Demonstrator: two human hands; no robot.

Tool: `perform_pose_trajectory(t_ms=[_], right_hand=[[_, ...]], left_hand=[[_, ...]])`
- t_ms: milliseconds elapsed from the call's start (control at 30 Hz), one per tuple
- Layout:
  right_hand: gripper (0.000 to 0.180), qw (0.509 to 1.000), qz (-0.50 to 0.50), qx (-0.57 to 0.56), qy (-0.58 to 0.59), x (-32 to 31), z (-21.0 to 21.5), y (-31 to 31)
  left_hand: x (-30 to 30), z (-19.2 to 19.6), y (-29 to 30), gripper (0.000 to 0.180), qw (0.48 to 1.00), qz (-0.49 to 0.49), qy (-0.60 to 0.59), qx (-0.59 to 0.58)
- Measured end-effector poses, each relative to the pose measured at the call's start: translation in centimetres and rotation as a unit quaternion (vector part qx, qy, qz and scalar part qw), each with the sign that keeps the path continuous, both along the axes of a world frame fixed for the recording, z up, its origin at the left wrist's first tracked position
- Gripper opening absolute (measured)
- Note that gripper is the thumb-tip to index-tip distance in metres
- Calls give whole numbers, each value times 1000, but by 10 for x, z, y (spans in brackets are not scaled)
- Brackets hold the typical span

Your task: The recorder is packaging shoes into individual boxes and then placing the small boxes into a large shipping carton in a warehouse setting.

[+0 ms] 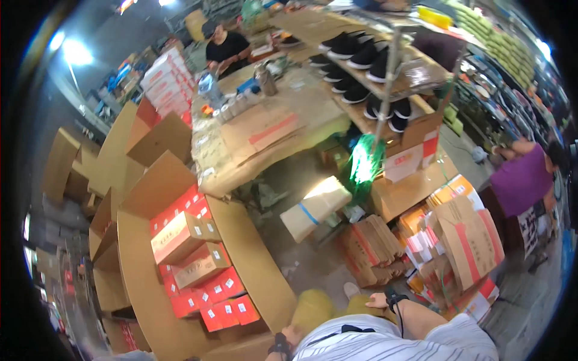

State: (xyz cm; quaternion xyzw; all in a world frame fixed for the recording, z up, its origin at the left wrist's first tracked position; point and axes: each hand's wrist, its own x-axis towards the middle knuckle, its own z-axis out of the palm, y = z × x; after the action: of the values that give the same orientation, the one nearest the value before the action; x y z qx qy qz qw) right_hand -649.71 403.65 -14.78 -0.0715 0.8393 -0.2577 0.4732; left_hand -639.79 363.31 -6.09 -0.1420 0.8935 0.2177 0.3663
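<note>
Big carton (pixel 241 253): wide open at 8 o'clock, flaps splayed, not closed, not taped as far as visible
Red boxes (pixel 221 286): down inside the big carton, packed in rows, a good share of the load in already by the look of it
Brown boxes (pixel 171 236): two up top, red-striped, perched on the red boxes at 8 o'clock, a little askew, so probably not settled for good
Carton load: part done, at a guess, with an uneven top and unfolded flaps, so seemingly unfinished
Left hand (pixel 291 334): down at 6 o'clock, just beside the big carton's near corner, half hidden, contact too hard to call
Right hand (pixel 377 299): over at 5 o'clock, by the trouser knee, no box visible in it
Both hands: well apart from each other, not seen clamped on anything, finger opening impossible to tell from here
Cardboard bundles (pixel 469 240): heaped at 4 o'clock, flat, not made up into boxes, plenty untouched there
Black shoes (pixel 367 55): lined up on the shelves at 1 o'clock, unboxed
Counter (pixel 316 102): at 12 o'clock, carrying flat brown cardboard (pixel 265 129)
</note>
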Motion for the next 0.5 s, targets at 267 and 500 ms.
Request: perform_pose_trajectory(t_ms=[267,500], right_hand=[[34,968,249,-2,17,-167,32,-111],[26,993,-8,-82,82,-288,77,-226]], left_hand=[[-78,-27,-67,23,998,49,-11,37],[-117,-11,-121,20,914,363,48,172]])
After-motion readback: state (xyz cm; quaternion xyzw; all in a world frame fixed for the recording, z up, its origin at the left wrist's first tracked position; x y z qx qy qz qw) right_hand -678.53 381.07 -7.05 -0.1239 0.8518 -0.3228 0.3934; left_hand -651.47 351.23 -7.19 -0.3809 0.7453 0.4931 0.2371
